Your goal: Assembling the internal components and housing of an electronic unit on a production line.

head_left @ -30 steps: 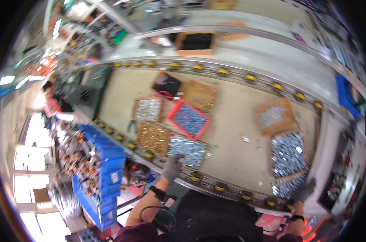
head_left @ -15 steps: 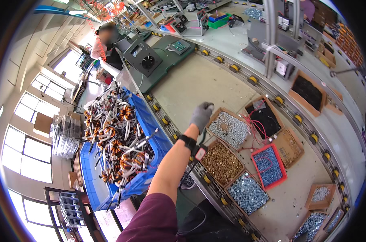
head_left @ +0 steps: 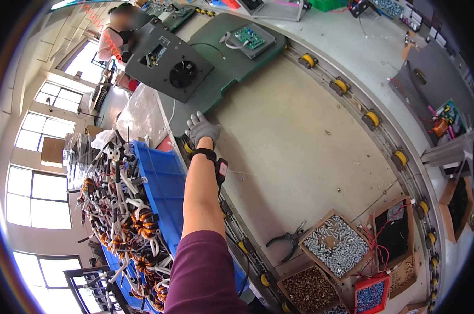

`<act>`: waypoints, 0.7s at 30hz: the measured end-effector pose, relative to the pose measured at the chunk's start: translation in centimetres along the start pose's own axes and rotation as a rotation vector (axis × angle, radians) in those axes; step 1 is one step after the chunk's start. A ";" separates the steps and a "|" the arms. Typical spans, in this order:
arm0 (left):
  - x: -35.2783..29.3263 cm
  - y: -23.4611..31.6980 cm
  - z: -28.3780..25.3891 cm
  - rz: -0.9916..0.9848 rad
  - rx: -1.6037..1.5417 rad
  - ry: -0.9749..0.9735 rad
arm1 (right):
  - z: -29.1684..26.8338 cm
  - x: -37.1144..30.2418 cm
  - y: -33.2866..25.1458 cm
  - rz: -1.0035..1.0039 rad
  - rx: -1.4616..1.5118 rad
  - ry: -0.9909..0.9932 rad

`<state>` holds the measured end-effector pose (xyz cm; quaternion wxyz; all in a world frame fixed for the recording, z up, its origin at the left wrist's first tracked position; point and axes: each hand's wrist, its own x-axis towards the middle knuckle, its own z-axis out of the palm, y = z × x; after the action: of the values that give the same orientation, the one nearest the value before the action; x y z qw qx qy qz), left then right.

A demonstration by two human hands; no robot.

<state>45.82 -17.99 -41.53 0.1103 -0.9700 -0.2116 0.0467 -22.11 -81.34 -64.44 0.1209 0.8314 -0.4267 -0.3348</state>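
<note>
My left hand [head_left: 203, 132], in a grey glove with a strapped device at the wrist, reaches forward over the conveyor's left rail. Its fingers are spread and nothing shows in them. Just beyond the fingertips is the near corner of a green pallet [head_left: 258, 68]. On that pallet stands a dark grey metal panel [head_left: 169, 63] with a round black fan, beside a green circuit board [head_left: 249, 37] on a grey plate. Whether the fingers touch the pallet's edge, I cannot tell. My right hand is out of view.
Left of my arm, a blue bin [head_left: 161, 178] is heaped with copper-wound coils and cables. Pliers [head_left: 288, 242] lie by a box of silver screws [head_left: 336, 246]. Nearby are a box of brass-coloured parts [head_left: 309, 289] and a red tray [head_left: 372, 294]. A person [head_left: 111, 42] stands far left.
My left hand has moved from beside the screw box forward and left to the pallet, its closed fingers now spread. The view has shifted, bringing pallet and panel closer; pliers now show.
</note>
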 end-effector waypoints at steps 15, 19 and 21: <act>-8.9 1.5 2.3 0.025 -0.283 0.171 | 3.9 -2.6 3.4 -0.143 0.037 -0.241; -16.0 -0.9 4.3 0.071 -0.260 0.185 | 12.7 -27.9 25.2 0.221 0.073 -0.442; -17.4 -6.0 5.2 0.211 0.027 0.120 | 10.4 -34.5 25.1 0.620 0.383 -0.137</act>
<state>26.96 -18.96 -44.46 0.1301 -0.9864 -0.1006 0.0029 -58.97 -68.45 -44.37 0.0297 0.6459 -0.7203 -0.2513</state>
